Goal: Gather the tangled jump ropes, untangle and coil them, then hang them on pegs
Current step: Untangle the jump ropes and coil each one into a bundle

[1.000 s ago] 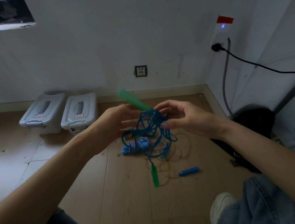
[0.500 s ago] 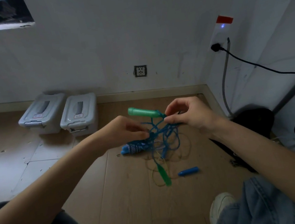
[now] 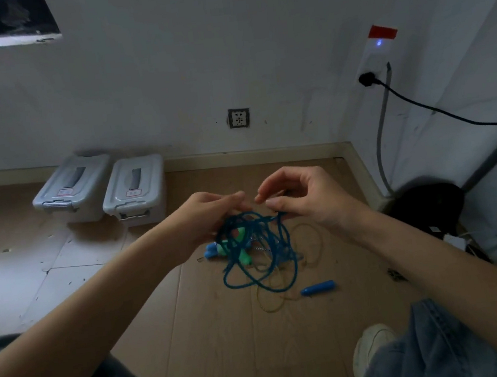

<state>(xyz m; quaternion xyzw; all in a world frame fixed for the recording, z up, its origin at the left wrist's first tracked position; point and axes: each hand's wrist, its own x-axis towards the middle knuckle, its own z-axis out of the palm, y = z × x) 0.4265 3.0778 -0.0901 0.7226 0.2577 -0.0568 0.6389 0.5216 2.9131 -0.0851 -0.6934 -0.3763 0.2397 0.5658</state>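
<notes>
Both hands: left hand and right hand are gripping the blue rope tangle.
Green handle: now dangling low, no longer raised; untangling is continuing.

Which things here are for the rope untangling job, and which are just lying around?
For the job:
- blue rope, held up by the left hand and right hand
- green handles
- blue handle on the floor
- thin yellow rope on the floor

Just lying around:
- two grey boxes
- wall socket
- black cable
- white shoe
</notes>
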